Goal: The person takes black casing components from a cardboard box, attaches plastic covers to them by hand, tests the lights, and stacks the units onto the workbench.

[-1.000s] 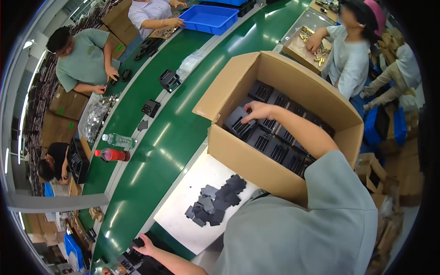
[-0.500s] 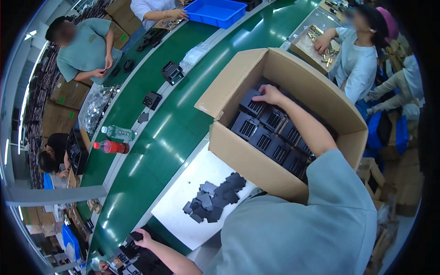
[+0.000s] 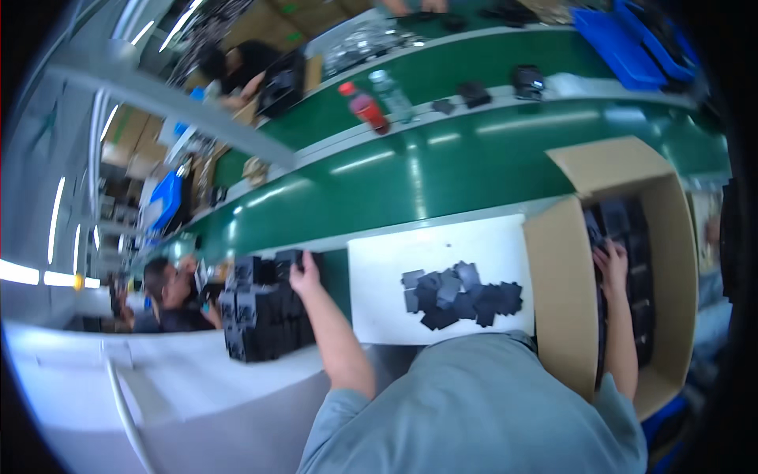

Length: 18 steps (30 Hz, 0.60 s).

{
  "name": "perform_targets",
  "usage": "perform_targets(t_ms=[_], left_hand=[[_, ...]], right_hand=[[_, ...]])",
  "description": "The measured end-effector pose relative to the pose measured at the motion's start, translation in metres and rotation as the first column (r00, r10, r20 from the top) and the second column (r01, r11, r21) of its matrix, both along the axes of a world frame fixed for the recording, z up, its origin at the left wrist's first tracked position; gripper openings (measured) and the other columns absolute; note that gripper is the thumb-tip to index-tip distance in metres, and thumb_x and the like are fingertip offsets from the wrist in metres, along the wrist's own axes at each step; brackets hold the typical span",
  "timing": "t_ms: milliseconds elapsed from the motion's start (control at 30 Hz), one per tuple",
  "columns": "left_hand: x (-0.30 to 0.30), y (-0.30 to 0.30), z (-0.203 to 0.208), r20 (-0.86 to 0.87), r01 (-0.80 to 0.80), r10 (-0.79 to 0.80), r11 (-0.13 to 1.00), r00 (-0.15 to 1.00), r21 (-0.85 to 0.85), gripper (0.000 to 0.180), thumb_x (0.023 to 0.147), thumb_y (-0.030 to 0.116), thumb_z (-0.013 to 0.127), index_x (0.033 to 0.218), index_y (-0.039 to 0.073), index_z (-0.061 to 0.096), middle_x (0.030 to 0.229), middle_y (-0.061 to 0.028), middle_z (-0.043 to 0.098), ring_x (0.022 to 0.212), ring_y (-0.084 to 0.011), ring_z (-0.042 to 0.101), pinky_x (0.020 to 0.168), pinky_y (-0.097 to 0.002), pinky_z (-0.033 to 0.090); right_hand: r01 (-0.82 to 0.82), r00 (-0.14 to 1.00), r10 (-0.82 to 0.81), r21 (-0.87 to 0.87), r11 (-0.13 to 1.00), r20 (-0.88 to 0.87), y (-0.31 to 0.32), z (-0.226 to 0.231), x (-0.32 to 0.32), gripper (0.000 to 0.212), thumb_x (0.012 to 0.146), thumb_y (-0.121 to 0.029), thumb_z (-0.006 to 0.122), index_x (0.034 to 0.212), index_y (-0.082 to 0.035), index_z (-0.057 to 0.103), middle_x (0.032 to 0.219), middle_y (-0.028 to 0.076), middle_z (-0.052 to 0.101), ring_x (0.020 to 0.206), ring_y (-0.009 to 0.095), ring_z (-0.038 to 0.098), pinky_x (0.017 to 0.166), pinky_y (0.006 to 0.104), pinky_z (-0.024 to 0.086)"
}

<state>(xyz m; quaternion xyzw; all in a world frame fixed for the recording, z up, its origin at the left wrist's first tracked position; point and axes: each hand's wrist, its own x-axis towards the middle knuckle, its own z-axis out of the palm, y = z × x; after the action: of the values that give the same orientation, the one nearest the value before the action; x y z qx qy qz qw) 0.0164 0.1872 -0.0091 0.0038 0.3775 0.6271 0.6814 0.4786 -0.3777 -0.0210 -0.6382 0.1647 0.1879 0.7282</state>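
Note:
At the left, my left hand (image 3: 305,276) is closed on a black plastic housing (image 3: 287,264) at the top right of a stack of similar housings (image 3: 264,320). My right hand (image 3: 612,268) reaches into a tall open cardboard box (image 3: 562,292). Its fingers curl over a black plastic housing (image 3: 598,230) among the rows packed there; the fingertips are partly hidden and slightly blurred. Between my arms, a loose pile of thin black square plates (image 3: 454,292) lies on a white board (image 3: 375,272).
Beyond the board runs a green conveyor belt (image 3: 355,189). A red-capped bottle (image 3: 365,109), a clear bottle (image 3: 391,96) and black parts (image 3: 474,95) stand on its far ledge. A grey metal beam (image 3: 197,114) crosses at upper left. A co-worker (image 3: 170,296) is beyond the stack.
The view has swung left, bringing the stack of housings into full sight. My left hand remains at the stack, and my right hand remains in the box on the housings.

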Motion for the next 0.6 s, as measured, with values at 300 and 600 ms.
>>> perform_targets(t_ms=[300,600], left_hand=[[0.152,-0.201,0.094,-0.046,0.507,-0.524,0.792,0.850,0.340,0.026,0.091,0.007,0.050,0.114,-0.004,0.048,0.115,-0.0150,0.056,0.114,-0.0265,0.052,0.106,-0.0372,0.037],[0.241,-0.333,0.148,-0.546,0.931,-0.785,0.103,0.293,0.351,0.062,0.079,0.003,0.067,0.132,0.004,0.036,0.117,-0.0037,0.051,0.103,-0.0099,0.052,0.088,-0.0259,0.044]], right_hand=[[-0.053,0.563,0.197,-0.203,0.978,0.802,0.021,0.162,-0.038,0.037,0.090,-0.026,0.057,0.113,0.000,0.045,0.103,0.010,0.055,0.090,0.017,0.056,0.082,0.0305,0.047],[-0.631,0.773,0.547,0.301,0.715,0.320,0.126,0.194,-0.130,0.047,0.087,-0.008,0.057,0.129,-0.001,0.039,0.126,0.008,0.047,0.114,0.015,0.046,0.099,0.0307,0.034]])
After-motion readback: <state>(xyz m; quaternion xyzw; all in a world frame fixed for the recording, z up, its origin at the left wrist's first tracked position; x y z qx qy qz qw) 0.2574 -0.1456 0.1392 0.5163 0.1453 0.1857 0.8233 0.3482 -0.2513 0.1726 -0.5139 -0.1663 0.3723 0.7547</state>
